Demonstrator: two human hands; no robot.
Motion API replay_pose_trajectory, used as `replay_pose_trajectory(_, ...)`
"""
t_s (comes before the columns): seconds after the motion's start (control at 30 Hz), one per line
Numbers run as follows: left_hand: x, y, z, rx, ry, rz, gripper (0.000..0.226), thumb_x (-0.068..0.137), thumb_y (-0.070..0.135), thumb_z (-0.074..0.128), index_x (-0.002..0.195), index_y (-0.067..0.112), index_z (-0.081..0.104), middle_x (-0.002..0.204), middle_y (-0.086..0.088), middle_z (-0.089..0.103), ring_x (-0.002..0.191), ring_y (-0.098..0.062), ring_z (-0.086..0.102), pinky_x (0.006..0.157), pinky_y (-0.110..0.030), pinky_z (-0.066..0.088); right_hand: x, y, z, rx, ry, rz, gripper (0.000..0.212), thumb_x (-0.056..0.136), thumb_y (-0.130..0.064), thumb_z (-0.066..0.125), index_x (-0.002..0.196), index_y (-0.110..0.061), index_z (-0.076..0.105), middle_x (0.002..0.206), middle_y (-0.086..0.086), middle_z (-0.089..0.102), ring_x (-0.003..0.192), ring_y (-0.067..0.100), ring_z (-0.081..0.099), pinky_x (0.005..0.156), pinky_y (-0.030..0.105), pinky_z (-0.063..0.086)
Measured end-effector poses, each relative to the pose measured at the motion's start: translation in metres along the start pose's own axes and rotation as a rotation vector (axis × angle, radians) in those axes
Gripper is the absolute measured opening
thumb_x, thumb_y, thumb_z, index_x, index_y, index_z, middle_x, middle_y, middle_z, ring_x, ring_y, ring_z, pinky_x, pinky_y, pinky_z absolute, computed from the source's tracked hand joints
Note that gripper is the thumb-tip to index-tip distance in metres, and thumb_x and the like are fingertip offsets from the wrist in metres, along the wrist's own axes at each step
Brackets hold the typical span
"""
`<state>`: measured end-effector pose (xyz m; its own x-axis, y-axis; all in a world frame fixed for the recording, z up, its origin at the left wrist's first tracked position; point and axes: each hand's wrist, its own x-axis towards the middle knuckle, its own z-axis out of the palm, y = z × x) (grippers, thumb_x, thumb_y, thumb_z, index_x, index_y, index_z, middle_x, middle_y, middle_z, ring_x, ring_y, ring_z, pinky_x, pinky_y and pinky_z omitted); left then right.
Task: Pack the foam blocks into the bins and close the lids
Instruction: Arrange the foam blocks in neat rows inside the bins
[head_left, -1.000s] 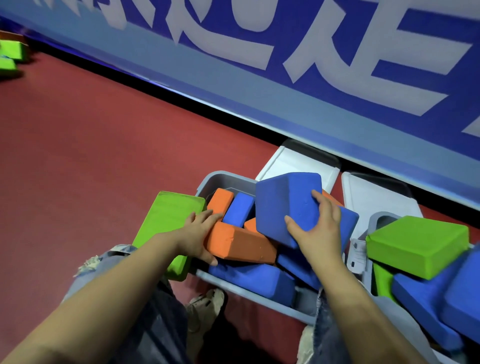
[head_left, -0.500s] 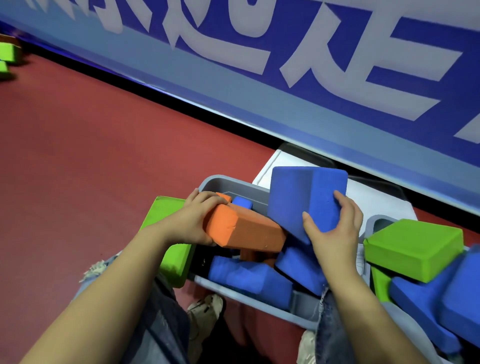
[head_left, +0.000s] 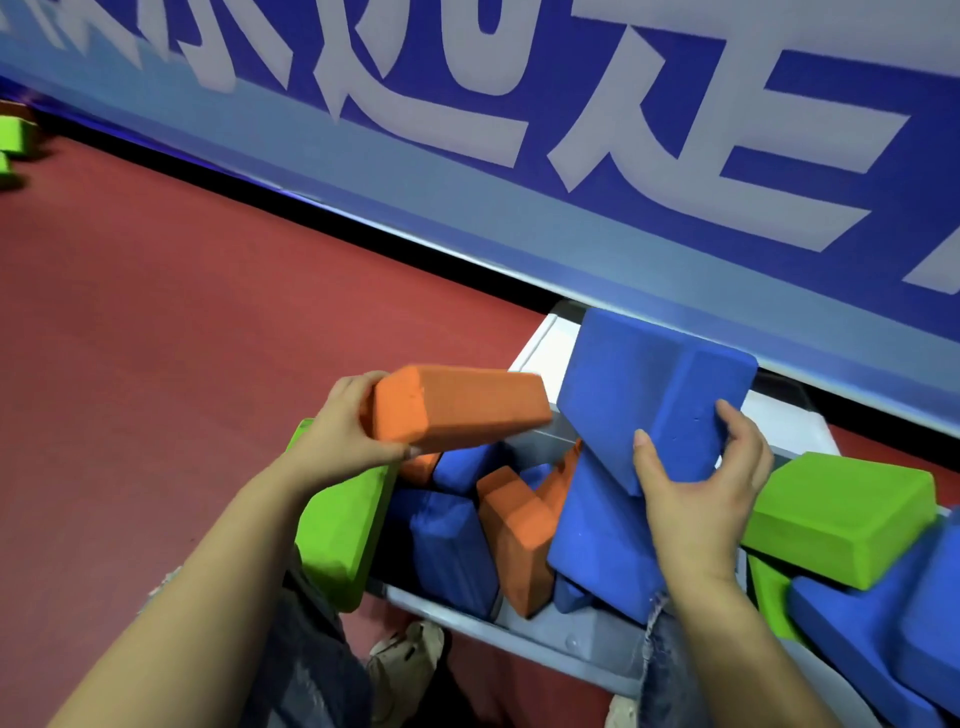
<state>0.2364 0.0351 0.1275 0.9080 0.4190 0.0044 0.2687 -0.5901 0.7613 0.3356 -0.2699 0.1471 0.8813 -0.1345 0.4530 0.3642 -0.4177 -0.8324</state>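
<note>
Holding an orange block (head_left: 457, 408) in our left hand (head_left: 337, 441) and a blue block (head_left: 649, 400) in our right hand (head_left: 696, 499) above the crowded bin (head_left: 561, 631), we judge repacking comes next, laying both flat so the lid (head_left: 540, 343) can close.

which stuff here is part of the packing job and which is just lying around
Job:
- orange block in left hand
- blue block in right hand
- grey bin with blocks inside
- white lid, open
- green block on the next bin

Lying about:
- blue banner
- shoe
</note>
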Motion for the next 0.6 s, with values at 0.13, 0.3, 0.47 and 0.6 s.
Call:
replay_pose_trajectory(0.13,0.017,-0.001,0.001,-0.204,0.217,-0.184,0.108,0.036,0.063,0.074,0.131,0.020,0.047,0.125,-0.005,0.048,0.112,-0.019,0.052,0.096,-0.039,0.047,0.001,0.002,0.002,-0.003,-0.041,0.025,0.068,0.071,-0.014,0.080,0.129,-0.006,0.046,0.132,0.015,0.041,0.122,0.017,0.041,0.104,0.019,0.032)
replay_pose_trajectory(0.3,0.040,0.002,0.008,-0.357,0.304,-0.317,0.101,0.039,0.066,0.077,0.127,0.024,0.050,0.122,-0.003,0.056,0.109,-0.019,0.057,0.089,-0.039,0.051,-0.001,0.003,0.013,-0.004,-0.107,0.030,0.069,0.070,-0.025,0.080,0.128,-0.011,0.047,0.131,0.009,0.044,0.123,0.018,0.043,0.104,0.026,0.035)
replay_pose_trajectory(0.47,0.059,0.005,0.018,-0.436,0.221,-0.429,0.085,0.058,0.053,0.082,0.127,0.018,0.048,0.119,-0.004,0.059,0.102,-0.018,0.059,0.077,-0.031,0.047,0.000,0.008,0.021,0.006,-0.182,0.031,0.069,0.071,-0.023,0.081,0.130,-0.011,0.046,0.132,0.007,0.044,0.126,0.020,0.041,0.105,0.023,0.033)
replay_pose_trajectory(0.6,0.067,0.001,0.029,-0.422,0.233,-0.516,0.100,0.042,0.068,0.078,0.124,0.017,0.051,0.117,-0.003,0.062,0.101,-0.019,0.061,0.084,-0.037,0.053,0.002,0.013,0.023,-0.010,-0.215,0.032,0.069,0.071,-0.018,0.080,0.130,-0.011,0.046,0.132,0.006,0.043,0.125,0.015,0.041,0.102,0.008,0.027)
